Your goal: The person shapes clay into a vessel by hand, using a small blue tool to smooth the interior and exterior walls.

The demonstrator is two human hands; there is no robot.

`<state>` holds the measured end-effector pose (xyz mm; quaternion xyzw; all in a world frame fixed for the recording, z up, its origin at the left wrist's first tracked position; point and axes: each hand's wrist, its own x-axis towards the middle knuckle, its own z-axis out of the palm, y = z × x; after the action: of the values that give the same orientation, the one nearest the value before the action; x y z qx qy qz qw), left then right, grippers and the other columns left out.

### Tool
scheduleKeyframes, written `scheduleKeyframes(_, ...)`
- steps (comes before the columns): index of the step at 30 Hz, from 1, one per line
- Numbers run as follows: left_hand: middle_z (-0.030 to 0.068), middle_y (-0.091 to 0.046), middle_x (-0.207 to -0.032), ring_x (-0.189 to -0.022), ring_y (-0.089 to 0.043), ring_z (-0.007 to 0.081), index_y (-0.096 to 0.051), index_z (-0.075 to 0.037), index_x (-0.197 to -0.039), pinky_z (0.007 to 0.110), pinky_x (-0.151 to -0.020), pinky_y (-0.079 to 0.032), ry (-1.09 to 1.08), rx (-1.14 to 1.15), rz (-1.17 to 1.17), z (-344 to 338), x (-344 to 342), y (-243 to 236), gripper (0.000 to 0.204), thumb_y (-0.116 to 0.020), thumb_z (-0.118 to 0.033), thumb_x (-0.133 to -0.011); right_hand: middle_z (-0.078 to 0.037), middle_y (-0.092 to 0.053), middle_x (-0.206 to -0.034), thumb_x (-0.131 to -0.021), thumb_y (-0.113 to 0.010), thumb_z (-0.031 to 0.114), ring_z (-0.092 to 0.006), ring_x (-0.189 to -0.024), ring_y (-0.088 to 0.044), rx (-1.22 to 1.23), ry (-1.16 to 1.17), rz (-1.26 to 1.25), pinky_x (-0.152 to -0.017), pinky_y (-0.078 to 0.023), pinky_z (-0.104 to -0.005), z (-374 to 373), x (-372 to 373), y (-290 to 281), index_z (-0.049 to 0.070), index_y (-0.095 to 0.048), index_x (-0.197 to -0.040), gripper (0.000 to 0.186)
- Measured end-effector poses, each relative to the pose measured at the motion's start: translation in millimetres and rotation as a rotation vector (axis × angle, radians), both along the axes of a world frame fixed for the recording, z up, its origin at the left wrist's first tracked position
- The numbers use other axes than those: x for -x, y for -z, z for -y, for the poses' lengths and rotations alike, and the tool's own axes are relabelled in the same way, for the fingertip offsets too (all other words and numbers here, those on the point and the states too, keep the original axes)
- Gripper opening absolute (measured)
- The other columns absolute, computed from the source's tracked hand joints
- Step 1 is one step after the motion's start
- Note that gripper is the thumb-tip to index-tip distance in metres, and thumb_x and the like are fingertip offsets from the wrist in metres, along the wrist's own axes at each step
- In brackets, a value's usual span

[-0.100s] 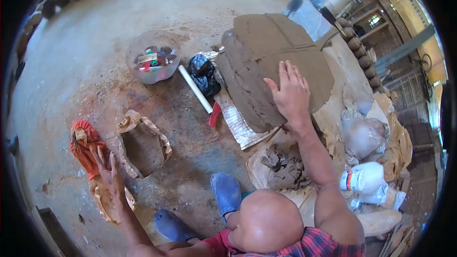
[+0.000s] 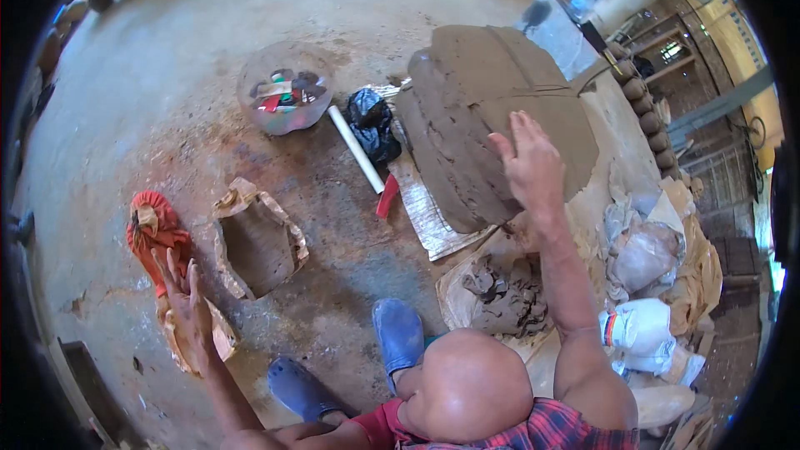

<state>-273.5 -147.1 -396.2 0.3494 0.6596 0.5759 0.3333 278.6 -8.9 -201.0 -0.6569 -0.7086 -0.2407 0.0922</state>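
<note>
Workshop floor, seen from above the seated person. The right hand (image 2: 533, 162) lies flat, fingers spread and open, on the near edge of a large grey-brown clay slab form (image 2: 492, 117) that stands at the right of the scene on a pale woven mat (image 2: 425, 217). Its surface is built of overlapping sheets; the seams between them remain visible, so by appearance the joining and smoothing is only partly done. A heap of loose clay lumps (image 2: 504, 292) lies just near of it on plastic sheeting, unused. The left hand (image 2: 187, 304) rests at the near left, fingers open, holding nothing, on a clay-smeared piece of paper (image 2: 196, 333), touching the near end of a red cloth bundle (image 2: 154, 237). Between the two hands sits a smaller clay block in torn paper wrapping (image 2: 258, 242), apparently untouched. Farther off: a clear bowl of small tools (image 2: 286, 98), a white tube (image 2: 357, 150), a black plastic bag (image 2: 372, 123). The person's blue shoes (image 2: 398, 337) rest on the concrete floor (image 2: 167, 75).
</note>
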Motion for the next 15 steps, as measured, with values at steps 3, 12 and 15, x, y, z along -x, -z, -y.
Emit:
scheduleKeyframes(3, 0.0128, -0.03, -0.172, -0.14, -0.052, 0.0266, -0.011, -0.028, -0.171, 0.035, -0.105, -0.05, 0.003, 0.0, -0.028, 19, 20, -23, 0.085, -0.063, -0.013, -0.105, -0.02, -0.07, -0.132, -0.098, -0.064, 0.053, -0.0368, -0.118, -0.069, 0.067, 0.014, -0.128, -0.096, -0.057, -0.0449, 1, -14, -28, 0.004, -0.065, -0.138, 0.064)
scheduleKeyframes(12, 0.0164, -0.034, -0.169, -0.144, -0.05, 0.0286, -0.012, -0.02, -0.171, 0.041, -0.114, -0.047, -0.138, 0.135, -0.25, 92, 106, -82, 0.087, -0.066, -0.017, -0.103, -0.025, -0.074, -0.109, -0.098, -0.069, 0.029, -0.043, -0.104, -0.069, 0.323, -0.033, -0.194, -0.088, -0.056, -0.0485, -32, 42, -31, 0.007, -0.07, -0.13, 0.039)
scheduleKeyframes(15, 0.0167, -0.035, -0.168, -0.143, -0.051, 0.0287, -0.012, -0.019, -0.17, 0.04, -0.114, -0.047, -0.069, 0.133, -0.147, 58, 65, -77, 0.086, -0.066, -0.018, -0.104, -0.026, -0.073, -0.107, -0.098, -0.067, 0.028, -0.0434, -0.102, -0.07, 0.219, 0.063, -0.12, -0.089, -0.055, -0.0488, 8, 28, -87, 0.004, -0.071, -0.126, 0.037)
